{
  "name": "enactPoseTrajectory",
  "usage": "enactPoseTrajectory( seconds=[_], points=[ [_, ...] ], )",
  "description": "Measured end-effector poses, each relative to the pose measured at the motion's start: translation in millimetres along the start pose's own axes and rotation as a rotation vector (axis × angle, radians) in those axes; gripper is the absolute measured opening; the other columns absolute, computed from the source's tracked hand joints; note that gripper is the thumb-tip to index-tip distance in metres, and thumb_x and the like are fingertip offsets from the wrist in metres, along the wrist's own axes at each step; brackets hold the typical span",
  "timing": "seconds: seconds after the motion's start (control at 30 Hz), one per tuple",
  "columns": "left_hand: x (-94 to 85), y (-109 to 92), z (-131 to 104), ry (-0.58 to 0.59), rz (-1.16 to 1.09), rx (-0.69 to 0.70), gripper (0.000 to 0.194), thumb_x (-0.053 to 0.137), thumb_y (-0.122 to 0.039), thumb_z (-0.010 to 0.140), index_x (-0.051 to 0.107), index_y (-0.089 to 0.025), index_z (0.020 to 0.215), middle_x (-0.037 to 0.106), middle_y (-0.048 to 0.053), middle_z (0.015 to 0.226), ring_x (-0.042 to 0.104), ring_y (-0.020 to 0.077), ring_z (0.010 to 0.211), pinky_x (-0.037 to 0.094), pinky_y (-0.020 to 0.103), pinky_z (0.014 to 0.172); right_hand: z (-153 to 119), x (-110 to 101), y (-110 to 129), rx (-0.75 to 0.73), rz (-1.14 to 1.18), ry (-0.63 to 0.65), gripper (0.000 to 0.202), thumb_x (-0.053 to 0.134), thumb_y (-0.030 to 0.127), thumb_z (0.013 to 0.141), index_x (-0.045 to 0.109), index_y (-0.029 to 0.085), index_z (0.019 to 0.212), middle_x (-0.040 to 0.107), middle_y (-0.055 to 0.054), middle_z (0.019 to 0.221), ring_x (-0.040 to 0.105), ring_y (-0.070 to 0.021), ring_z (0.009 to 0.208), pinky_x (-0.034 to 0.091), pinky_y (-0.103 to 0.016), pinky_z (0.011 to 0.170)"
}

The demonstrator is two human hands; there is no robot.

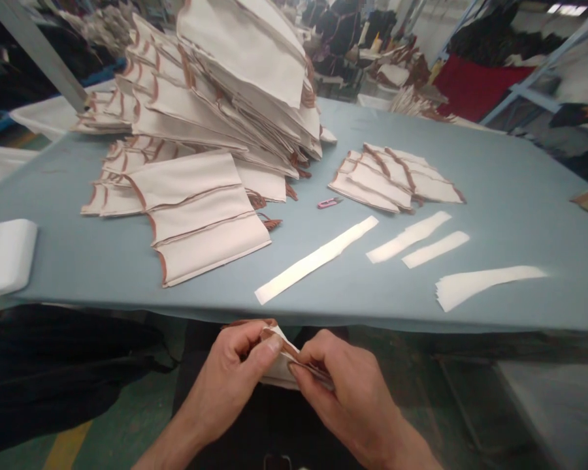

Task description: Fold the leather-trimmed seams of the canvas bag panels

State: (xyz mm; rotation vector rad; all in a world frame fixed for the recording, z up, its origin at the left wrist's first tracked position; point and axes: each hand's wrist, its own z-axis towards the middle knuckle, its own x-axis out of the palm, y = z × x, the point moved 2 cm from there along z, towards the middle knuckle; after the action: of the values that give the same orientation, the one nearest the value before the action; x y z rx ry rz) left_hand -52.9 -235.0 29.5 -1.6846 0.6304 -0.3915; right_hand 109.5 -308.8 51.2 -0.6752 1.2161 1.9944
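Nearest the camera, at bottom centre, the left hand (230, 365) and right hand (347, 372) hold a cream cloth piece (278, 378) with brown edging just below the near edge of the surface (509, 209), the fingers of each clamped on it, thumb against forefinger; to handle it well, keep the two pinches close, hold the edging evenly taut and avoid creasing the cream cloth. Spanning the frame, the blue-grey surface carries a tall, leaning pile (186, 117) of similar brown-edged pieces at upper left, best disturbed as little as possible. Next in size come the containers: a white tub (24, 116) beyond the surface at upper left and another tub (2, 155) at the left edge, their contents impossible to make out. Right of centre lies a smaller pile (379, 181) of edged pieces; at far left stands a white box-like object (7, 254), its inside hidden. Smaller again are a long pale strip (318, 261) at centre, a fanned stack of strips (475, 285) at right and, near the smaller pile, pink-handled snips (327, 203)
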Motion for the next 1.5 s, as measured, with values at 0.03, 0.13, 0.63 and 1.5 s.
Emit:
enactPoseTrajectory(
  seconds=[0.03, 0.13, 0.63, 1.5],
  points=[
    [-0.5, 1.1, -0.3, 0.016, -0.004, -0.007, 0.04, 0.054, -0.041, 0.096, 0.073, -0.015, 0.073, 0.059, 0.0, 0.071, 0.053, 0.0147, 0.066, 0.041, 0.022, 0.063, 1.2, 0.5, -0.1, -0.021, -0.01, -0.003, 0.019, 0.054, 0.013, 0.098, 0.054, 0.022, 0.081, 0.058, 0.005, 0.064, 0.054, -0.009, 0.049, 0.037, -0.022, 0.051],
    [-1.4, 4.3, -2.6, 0.021, 0.022, -0.02, 0.04, 0.052, -0.04, 0.096, 0.069, -0.014, 0.071, 0.056, 0.0, 0.072, 0.051, 0.0148, 0.068, 0.041, 0.023, 0.064, 4.9, 1.6, -0.2, -0.09, -0.018, 0.013, 0.016, 0.054, 0.011, 0.098, 0.058, 0.021, 0.086, 0.061, 0.003, 0.066, 0.057, -0.0109, 0.053, 0.04, -0.024, 0.055],
    [0.0, 3.5, -5.2, -0.102, 0.002, -0.012, 0.045, 0.05, -0.042, 0.098, 0.059, -0.016, 0.063, 0.052, -0.001, 0.069, 0.048, 0.0146, 0.068, 0.04, 0.024, 0.067, 9.7, 6.5, -5.2, -0.298, -0.142, 0.145, 0.017, 0.049, 0.012, 0.106, 0.064, 0.018, 0.099, 0.06, 0.0, 0.071, 0.052, -0.0156, 0.062, 0.033, -0.031, 0.057],
    [-3.4, 0.8, -6.3, -0.036, 0.199, 0.089, 0.041, 0.044, -0.039, 0.105, 0.064, -0.017, 0.077, 0.061, 0.0, 0.076, 0.056, 0.0152, 0.072, 0.042, 0.024, 0.068, 17.4, 25.5, -1.2, 0.629, 0.454, 0.234, 0.008, 0.057, 0.025, 0.076, 0.049, 0.024, 0.077, 0.046, 0.007, 0.062, 0.044, -0.0123, 0.054, 0.034, -0.024, 0.052]
  ],
)
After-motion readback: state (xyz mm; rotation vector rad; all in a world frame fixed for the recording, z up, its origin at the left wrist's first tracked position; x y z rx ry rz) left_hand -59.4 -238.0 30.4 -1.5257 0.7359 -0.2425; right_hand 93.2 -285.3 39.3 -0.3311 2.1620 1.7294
